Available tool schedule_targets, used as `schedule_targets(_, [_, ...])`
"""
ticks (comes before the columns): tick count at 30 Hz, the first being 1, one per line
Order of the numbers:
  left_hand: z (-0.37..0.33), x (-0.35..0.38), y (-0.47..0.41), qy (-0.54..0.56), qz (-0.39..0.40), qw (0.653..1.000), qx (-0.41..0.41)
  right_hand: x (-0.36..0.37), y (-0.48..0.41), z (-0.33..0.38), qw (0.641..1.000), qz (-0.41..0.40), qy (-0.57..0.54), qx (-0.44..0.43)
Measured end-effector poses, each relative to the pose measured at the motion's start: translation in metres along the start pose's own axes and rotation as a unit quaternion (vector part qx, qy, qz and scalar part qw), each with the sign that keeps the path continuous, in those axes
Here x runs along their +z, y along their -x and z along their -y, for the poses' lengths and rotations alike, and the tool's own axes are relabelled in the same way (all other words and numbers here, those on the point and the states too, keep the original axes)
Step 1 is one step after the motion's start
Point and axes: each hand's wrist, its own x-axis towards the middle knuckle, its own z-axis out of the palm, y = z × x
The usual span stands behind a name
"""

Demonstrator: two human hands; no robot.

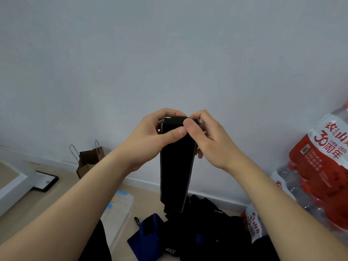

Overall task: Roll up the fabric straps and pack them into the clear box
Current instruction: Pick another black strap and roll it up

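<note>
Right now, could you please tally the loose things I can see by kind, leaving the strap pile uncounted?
Black strap held up by both hands: 1
Brown paper bags: 1
Shrink-wrapped packs of red-labelled water bottles: 2
Total: 4

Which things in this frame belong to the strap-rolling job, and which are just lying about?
Job: black strap pinched at its top by left hand and right hand; pile of straps and blue strap on the floor; clear box.

Lying about: brown paper bag; packs of water bottles; black frame.

both forearms bare, left hand (150, 136) and right hand (209, 140) ungloved, no sleeves.
</note>
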Motion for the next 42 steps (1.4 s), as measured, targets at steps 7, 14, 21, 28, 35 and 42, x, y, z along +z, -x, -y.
schedule_targets(7, [0.005, 0.008, -0.002, 0.002, -0.034, 0.996, -0.08, 0.007, -0.003, 0.0, 1.0, -0.013, -0.007, 0.006])
schedule_targets(14, [0.003, 0.005, -0.005, 0.045, -0.081, 0.996, 0.004, 0.021, -0.001, 0.011, 0.991, -0.061, -0.115, 0.01])
schedule_targets(21, [0.002, 0.004, -0.003, 0.049, -0.081, 0.996, 0.0, 0.019, -0.002, 0.012, 0.996, -0.036, -0.079, 0.024])
schedule_targets(28, [0.003, 0.011, 0.0, 0.001, -0.074, 0.997, -0.007, 0.036, 0.004, 0.008, 0.98, -0.012, -0.172, 0.095])
schedule_targets(35, [0.002, 0.008, 0.006, -0.142, -0.046, 0.989, 0.016, 0.024, 0.001, 0.011, 0.944, 0.105, -0.255, 0.18])
schedule_targets(42, [-0.002, -0.003, 0.004, -0.168, -0.063, 0.983, 0.033, 0.023, -0.001, 0.008, 0.982, -0.002, -0.145, 0.123])
